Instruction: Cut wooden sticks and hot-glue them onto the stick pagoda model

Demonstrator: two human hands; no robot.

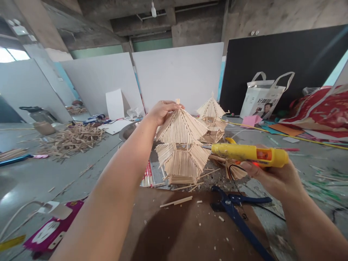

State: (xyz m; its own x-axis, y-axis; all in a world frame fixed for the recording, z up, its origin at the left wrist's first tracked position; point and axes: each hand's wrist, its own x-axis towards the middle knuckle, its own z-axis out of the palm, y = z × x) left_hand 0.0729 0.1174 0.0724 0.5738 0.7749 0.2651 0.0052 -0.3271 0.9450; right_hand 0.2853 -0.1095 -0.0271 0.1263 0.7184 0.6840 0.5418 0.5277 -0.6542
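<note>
A small pagoda built of thin wooden sticks (179,163) stands in front of me, with two sloping roof tiers. My left hand (164,110) grips it at the peak of the upper roof, fingers closed and partly hidden behind it. In my right hand (280,177) is a yellow hot glue gun (236,151), a red light glowing near its grip. Its nozzle points left, at the gap between the tiers on the pagoda's right side; I cannot tell whether it touches. Behind stands a second stick pagoda (212,112).
Blue-handled cutters (239,217) lie on a brown board (163,232) with loose sticks. At left are a stick pile (74,139) and a purple power strip (54,228). A metal bowl (126,132) sits behind my left arm. A white bag (258,98) stands at back right.
</note>
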